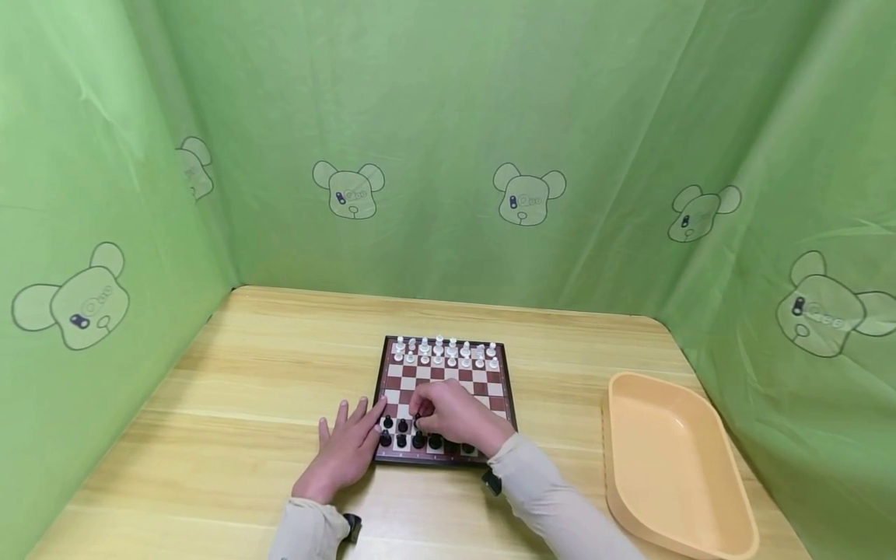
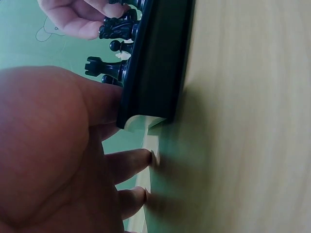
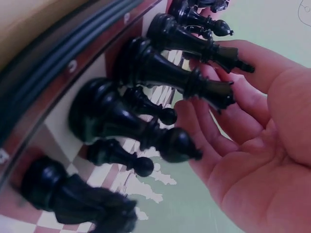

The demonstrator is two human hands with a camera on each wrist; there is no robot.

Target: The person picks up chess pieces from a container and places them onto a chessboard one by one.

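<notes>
A chessboard [image 1: 465, 375] lies on the wooden table, with white chess pieces [image 1: 439, 350] in two rows along its far side. Black pieces, among them a rook [image 2: 104, 68], a bishop [image 3: 112, 116] and a knight [image 3: 87, 199], stand on the near side. My right hand [image 1: 458, 412] reaches over the near rows and pinches a black pawn [image 1: 418, 420] between thumb and fingertips, low over the second row. Fingers spread, my left hand [image 1: 346, 447] rests on the table against the board's left edge.
An orange plastic tray [image 1: 679, 467] sits on the table to the right of the board. Green curtains [image 1: 434, 101] with mouse-head prints enclose the table at the back and both sides. A dark strap [image 1: 353, 529] shows at the left wrist.
</notes>
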